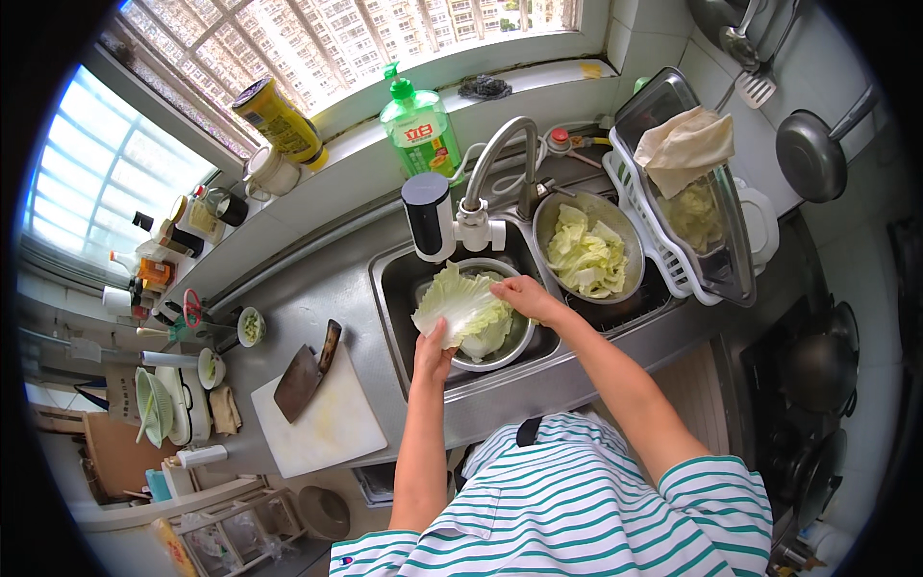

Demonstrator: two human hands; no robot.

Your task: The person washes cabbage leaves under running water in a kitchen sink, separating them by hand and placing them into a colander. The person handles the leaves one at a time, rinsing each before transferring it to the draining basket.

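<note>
A large pale cabbage leaf (pixel 461 306) spans my two hands above a metal bowl (pixel 520 345) in the left sink basin. My left hand (pixel 433 352) grips the leaf by its white lower end. On the other side, my right hand (pixel 525 296) pinches the frilly edge with closed fingers. More cabbage (pixel 484 342) shows below the leaf inside the bowl, partly hidden by it. Over the right basin sits a metal colander (pixel 637 252) holding torn cabbage pieces (pixel 588 256). The curved faucet (pixel 497 148), with a white and black filter unit (pixel 429 216), stands just behind the bowl.
Left of the sink, a cleaver (pixel 301 382) lies on a white cutting board (pixel 339 433). A green dish soap bottle (pixel 420 133) stands on the ledge behind. To the right, a white dish rack (pixel 652 231) holds a clear lidded container (pixel 732 238) under a cloth (pixel 685 148).
</note>
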